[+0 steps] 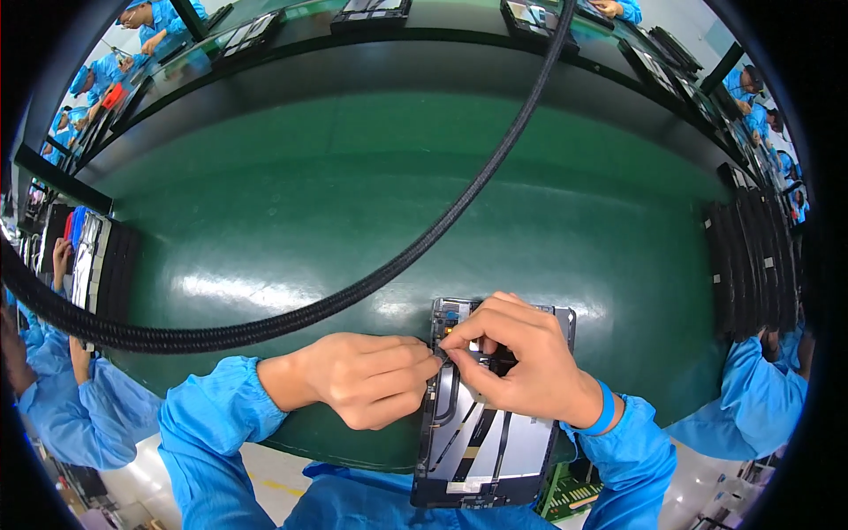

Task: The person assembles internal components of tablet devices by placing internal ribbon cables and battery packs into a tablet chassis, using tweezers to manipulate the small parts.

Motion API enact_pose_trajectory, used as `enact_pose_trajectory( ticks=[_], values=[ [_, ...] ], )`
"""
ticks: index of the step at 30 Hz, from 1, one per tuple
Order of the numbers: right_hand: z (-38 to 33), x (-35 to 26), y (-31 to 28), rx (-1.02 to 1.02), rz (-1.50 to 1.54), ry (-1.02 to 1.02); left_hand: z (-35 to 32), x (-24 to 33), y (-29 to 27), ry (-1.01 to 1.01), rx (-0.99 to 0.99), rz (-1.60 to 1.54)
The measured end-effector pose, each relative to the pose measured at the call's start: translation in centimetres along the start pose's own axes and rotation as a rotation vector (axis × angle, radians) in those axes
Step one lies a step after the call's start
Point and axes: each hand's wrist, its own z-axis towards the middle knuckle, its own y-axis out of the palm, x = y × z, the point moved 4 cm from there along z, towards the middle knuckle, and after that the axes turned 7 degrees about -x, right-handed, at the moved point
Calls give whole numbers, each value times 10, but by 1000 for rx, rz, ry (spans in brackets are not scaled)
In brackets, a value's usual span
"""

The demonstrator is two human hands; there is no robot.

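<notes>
Our two hands work together at the upper left edge of an opened tablet-like device (537, 446), left hand (367, 380) from the side, right hand (526, 358) arching over its top. Their fingertips meet, curled in tightly; whether they pinch a small part or merely press there, we cannot tell (our own knuckles block the view). A blue band (604, 409) circles our right wrist.

The device lies at the table's near edge, its lower end reaching past it, with a green circuit board (570, 495) showing beside its lower right. Dark flat strips (480, 442) already run across the pale interior. We judge the handling at that upper edge to be under way and unfinished; no cover closes the inside, so closing it up seems undone.

Beyond our hands stretches the green tabletop (265, 194), with a thick black braided cable (380, 287) sweeping across our view. Dark upright slabs stand packed at the right (751, 265), and more at the left, beside neighbours' sleeves. Farther off, a raised shelf (459, 37) carries other open devices (371, 12), and co-workers in blue sit past it.
</notes>
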Motion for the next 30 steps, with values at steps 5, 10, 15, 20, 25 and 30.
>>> enact_pose_trajectory(
  ticks=[5, 10, 15, 20, 25, 30],
  values=[
    [1, -4, 8, 20, -68, -41, -2, 7, -7, 74, -23, 58],
    [-10, -17, 7, 129, 28, -18, -3, 16, -12, -12, -112, -21],
    [0, 3, -16, 375, -131, -220, -12, 66, -10, -17, -1, -166],
    [-2, 35, -74, 610, -333, -20, 24, 150, -5, 280, -324, -252],
    [-32, 44, -107, 753, -367, 150, 20, 128, 7, 142, -546, -32],
    [-62, 47, -130, 869, -505, 137, 34, 38, 5, -131, -350, -89]
  ],
)
